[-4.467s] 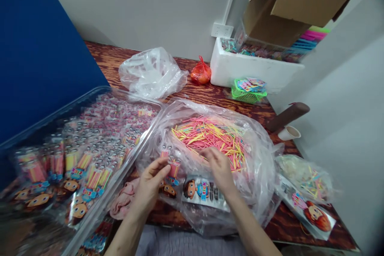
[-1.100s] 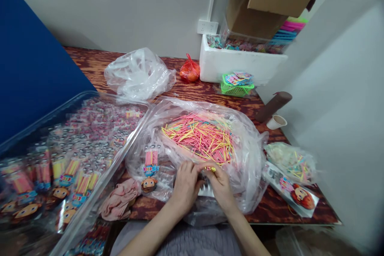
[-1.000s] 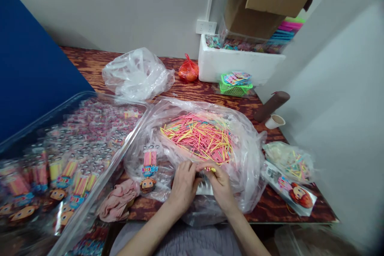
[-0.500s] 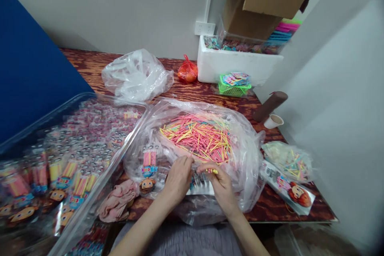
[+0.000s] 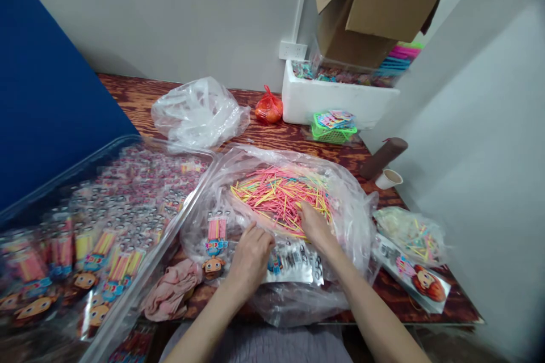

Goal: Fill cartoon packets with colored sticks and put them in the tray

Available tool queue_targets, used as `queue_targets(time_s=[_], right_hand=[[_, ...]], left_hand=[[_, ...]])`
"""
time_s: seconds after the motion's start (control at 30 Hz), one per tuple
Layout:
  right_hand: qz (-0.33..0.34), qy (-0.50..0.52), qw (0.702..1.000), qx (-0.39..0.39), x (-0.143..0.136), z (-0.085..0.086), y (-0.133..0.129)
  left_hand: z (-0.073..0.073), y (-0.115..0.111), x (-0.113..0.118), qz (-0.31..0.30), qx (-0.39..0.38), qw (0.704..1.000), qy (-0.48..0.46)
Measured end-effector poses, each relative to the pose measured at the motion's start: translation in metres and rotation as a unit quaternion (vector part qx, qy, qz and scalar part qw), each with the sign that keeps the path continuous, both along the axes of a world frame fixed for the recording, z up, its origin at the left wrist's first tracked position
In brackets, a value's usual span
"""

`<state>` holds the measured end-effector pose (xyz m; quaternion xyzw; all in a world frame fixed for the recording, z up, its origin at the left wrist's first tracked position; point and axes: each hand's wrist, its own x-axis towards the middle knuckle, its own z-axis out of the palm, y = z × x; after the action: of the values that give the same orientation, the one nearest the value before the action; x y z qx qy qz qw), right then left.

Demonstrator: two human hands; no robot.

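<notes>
Right hand (image 5: 314,226) among coloured sticks (image 5: 279,195)

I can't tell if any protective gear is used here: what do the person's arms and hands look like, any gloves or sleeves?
Both are bare. The left hand and right hand wear no gloves, and no rings or watch show. The forearms are uncovered to the picture's bottom edge, with no sleeve in sight. Grey cloth lies between the arms.

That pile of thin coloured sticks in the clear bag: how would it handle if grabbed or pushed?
The coloured sticks look thin and light, so probably stiff singly but easily snapped. Lying loose and crisscrossed, they would likely scatter or slide rather than lift as a bundle. The crinkled clear bag beneath seems floppy and slippery, likely shifting under a push.
</notes>
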<state>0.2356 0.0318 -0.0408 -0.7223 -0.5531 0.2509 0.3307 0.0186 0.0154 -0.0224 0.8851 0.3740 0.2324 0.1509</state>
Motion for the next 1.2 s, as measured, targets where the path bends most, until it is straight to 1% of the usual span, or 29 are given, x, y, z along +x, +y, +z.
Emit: queue_targets(time_s=[0.07, 0.13, 0.27, 0.4, 0.47, 0.5, 0.53, 0.57, 0.63, 0.67, 0.7, 0.73, 0.8, 0.87, 0.97, 1.03, 1.1, 1.2], right_hand=[[0.003, -0.010, 1.000, -0.011, -0.007, -0.004, 0.000], [0.003, -0.009, 1.000, -0.018, -0.011, -0.006, -0.001], [-0.011, 0.021, 1.000, -0.006, -0.004, -0.005, 0.002], [-0.033, 0.106, 0.994, 0.012, 0.005, 0.007, 0.005], [-0.028, 0.162, 0.986, 0.012, 0.003, 0.018, 0.002], [-0.020, 0.214, 0.977, 0.010, 0.000, 0.025, 0.000], [-0.009, 0.283, 0.959, 0.008, -0.004, 0.033, -0.003], [0.003, 0.369, 0.929, 0.006, -0.010, 0.041, -0.005], [0.023, 0.532, 0.846, 0.002, -0.021, 0.057, -0.009], [0.029, 0.585, 0.811, -0.001, -0.027, 0.064, -0.010], [0.031, 0.611, 0.791, -0.001, -0.033, 0.069, -0.011], [0.030, 0.620, 0.784, 0.000, -0.038, 0.073, -0.011], [0.021, 0.617, 0.787, 0.007, -0.047, 0.076, -0.012], [0.016, 0.596, 0.802, 0.022, -0.055, 0.076, -0.012], [0.026, 0.559, 0.828, 0.039, -0.067, 0.075, -0.014], [0.033, 0.549, 0.834, 0.036, -0.073, 0.076, -0.016], [0.041, 0.561, 0.827, 0.025, -0.078, 0.077, -0.018], [0.061, 0.596, 0.800, 0.014, -0.079, 0.076, -0.021]], left_hand=[[0.001, -0.001, -0.005, 0.016, -0.004, 0.999, -0.048], [0.004, -0.002, -0.009, 0.035, -0.024, 0.996, -0.084], [0.009, -0.004, -0.017, 0.069, -0.107, 0.979, -0.158], [0.010, -0.002, -0.022, 0.076, -0.177, 0.953, -0.235], [0.009, -0.002, -0.022, 0.071, -0.194, 0.947, -0.246], [0.008, -0.002, -0.022, 0.068, -0.200, 0.946, -0.247], [0.008, -0.002, -0.021, 0.066, -0.205, 0.945, -0.248], [0.008, -0.002, -0.021, 0.066, -0.209, 0.944, -0.248], [0.009, -0.004, -0.019, 0.069, -0.217, 0.941, -0.251], [0.009, -0.005, -0.018, 0.072, -0.221, 0.940, -0.251], [0.010, -0.005, -0.018, 0.075, -0.224, 0.939, -0.251], [0.010, -0.006, -0.018, 0.077, -0.225, 0.938, -0.251], [0.010, -0.007, -0.019, 0.082, -0.226, 0.939, -0.248], [0.010, -0.008, -0.020, 0.084, -0.227, 0.939, -0.246], [0.009, -0.009, -0.020, 0.083, -0.232, 0.938, -0.244], [0.009, -0.011, -0.020, 0.085, -0.236, 0.936, -0.246], [0.009, -0.012, -0.020, 0.090, -0.238, 0.933, -0.254], [0.009, -0.013, -0.021, 0.095, -0.238, 0.928, -0.270]])
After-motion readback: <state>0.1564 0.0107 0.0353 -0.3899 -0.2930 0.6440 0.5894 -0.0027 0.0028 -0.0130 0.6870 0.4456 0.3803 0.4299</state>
